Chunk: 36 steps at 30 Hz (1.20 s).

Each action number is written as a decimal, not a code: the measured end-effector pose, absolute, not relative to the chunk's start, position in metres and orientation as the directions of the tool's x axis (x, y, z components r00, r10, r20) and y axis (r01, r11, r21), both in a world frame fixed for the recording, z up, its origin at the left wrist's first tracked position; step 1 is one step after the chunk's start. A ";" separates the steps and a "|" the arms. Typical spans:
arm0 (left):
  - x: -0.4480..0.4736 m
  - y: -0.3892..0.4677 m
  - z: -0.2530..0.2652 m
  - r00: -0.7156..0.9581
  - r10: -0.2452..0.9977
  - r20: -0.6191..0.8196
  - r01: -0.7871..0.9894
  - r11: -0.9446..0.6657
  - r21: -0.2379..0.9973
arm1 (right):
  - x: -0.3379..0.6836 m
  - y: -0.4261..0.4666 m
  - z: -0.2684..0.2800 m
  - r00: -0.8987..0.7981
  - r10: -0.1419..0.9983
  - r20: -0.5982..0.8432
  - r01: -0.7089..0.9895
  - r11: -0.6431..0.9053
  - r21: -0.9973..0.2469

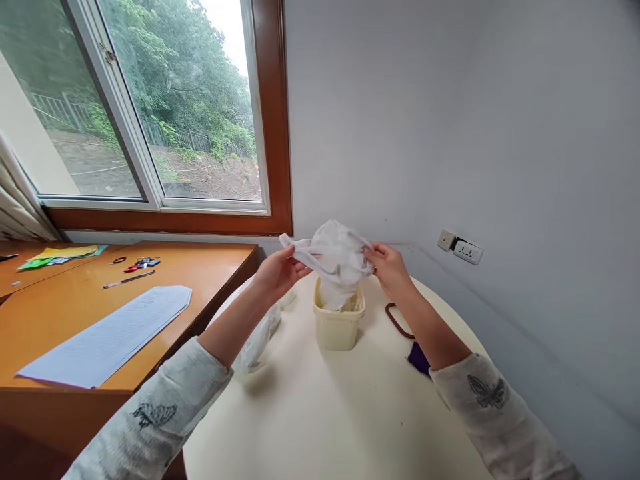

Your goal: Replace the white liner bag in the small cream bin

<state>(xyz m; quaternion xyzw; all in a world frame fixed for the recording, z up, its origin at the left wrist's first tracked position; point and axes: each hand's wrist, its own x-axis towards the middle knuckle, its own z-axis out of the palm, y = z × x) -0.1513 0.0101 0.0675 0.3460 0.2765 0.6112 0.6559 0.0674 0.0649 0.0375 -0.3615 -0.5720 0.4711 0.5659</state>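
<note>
A crumpled, thin white plastic bag [336,250] with strap-like handles is stretched between my two hands. My left hand [281,275] pinches a handle at its left side. Gripping the bag's right edge, my right hand [388,268] is closed with thumb and fingertips together. The lower part of the bag hangs into the mouth of a cream plastic container [337,331], which stands upright on the round table. What else lies inside the container cannot be made out.
A clear plastic bag [256,345] lies left of the container on the cream table [330,420]. To the right are a brown loop [396,321] and dark purple cloth [419,360], partly behind my forearm. A wooden desk [220,267] holds papers [115,333], a pen [129,279] and keys [145,263].
</note>
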 end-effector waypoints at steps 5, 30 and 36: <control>-0.170 0.019 0.069 -0.131 0.991 -0.030 -0.786 -0.086 0.613 | 0.087 0.074 0.037 -0.042 0.964 0.263 -0.490 0.210 -0.846; -0.206 -0.072 -0.041 0.044 0.988 -0.151 0.284 0.132 0.950 | 0.183 -0.006 -0.073 -0.104 0.989 -0.104 -0.127 -0.117 -0.985; -0.200 -0.062 -0.053 -0.034 0.999 -0.002 0.572 0.021 0.820 | 0.165 0.019 -0.092 0.187 0.973 0.133 0.205 0.094 -0.974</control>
